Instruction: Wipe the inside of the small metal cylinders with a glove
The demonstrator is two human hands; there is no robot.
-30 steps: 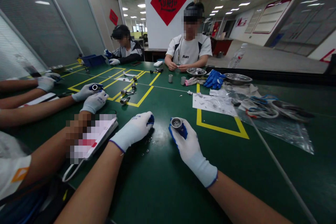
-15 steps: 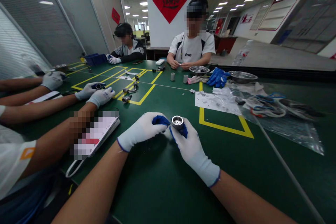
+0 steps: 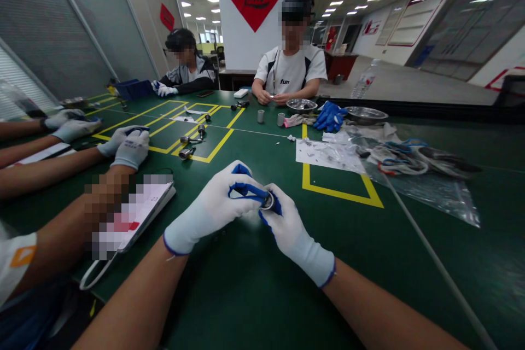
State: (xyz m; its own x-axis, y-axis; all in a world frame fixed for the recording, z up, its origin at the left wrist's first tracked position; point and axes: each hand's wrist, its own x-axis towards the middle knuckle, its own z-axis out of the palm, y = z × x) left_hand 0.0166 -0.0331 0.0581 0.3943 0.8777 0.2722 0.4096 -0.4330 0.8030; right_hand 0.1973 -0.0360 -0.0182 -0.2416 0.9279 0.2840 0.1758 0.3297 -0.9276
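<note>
My right hand (image 3: 287, 224), in a white glove with blue fingertips, is wrapped round a small round metal part (image 3: 268, 200) with a bright rim and a hollow inside. The part is tilted towards my left hand (image 3: 223, 202), gloved the same way. That hand's thumb and fingers come together at the part's mouth and cover some of it. Whether a small piece sits between those fingertips is hidden. Both hands are above the green table (image 3: 246, 295).
Metal fittings (image 3: 187, 153) lie by yellow tape at the left. A phone-like white device (image 3: 135, 213) with a cable lies near a co-worker's gloved hands (image 3: 131, 147). At the right are a paper sheet (image 3: 328, 156), plastic bags (image 3: 435, 197), gloves (image 3: 330, 116) and metal bowls (image 3: 366, 115).
My left hand has moved from beside the metal part onto its mouth, fingers now pinched there. The part has tipped from facing up towards the left hand. The view has shifted slightly right.
</note>
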